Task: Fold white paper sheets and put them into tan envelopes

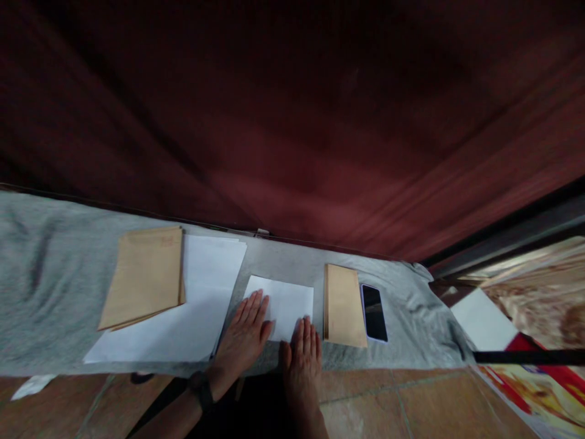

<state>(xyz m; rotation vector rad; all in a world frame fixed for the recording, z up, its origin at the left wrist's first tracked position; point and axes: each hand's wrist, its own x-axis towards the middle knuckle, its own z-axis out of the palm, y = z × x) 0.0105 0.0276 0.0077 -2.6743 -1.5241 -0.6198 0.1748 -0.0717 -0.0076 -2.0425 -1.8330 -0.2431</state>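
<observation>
A small white sheet of paper (286, 299), perhaps folded, lies flat on the grey cloth in front of me. My left hand (247, 326) rests on its left side with the fingers stretched out, and a dark watch sits on that wrist. On the lower right corner lies my right hand (304, 353), fingers extended and flat. To the left is a stack of larger white paper (201, 329), partly covered by several brown envelopes (148, 274). Another pile of brown envelopes (345, 305) is to the right of the small sheet.
A phone (375, 312) with a dark screen lies beside the right-hand envelopes. The grey cloth (283, 253) covers a long narrow surface against a dark red panel (283, 152). At the far right, a colourful printed box (539, 390) stands near a dark bar. Tiled floor shows below.
</observation>
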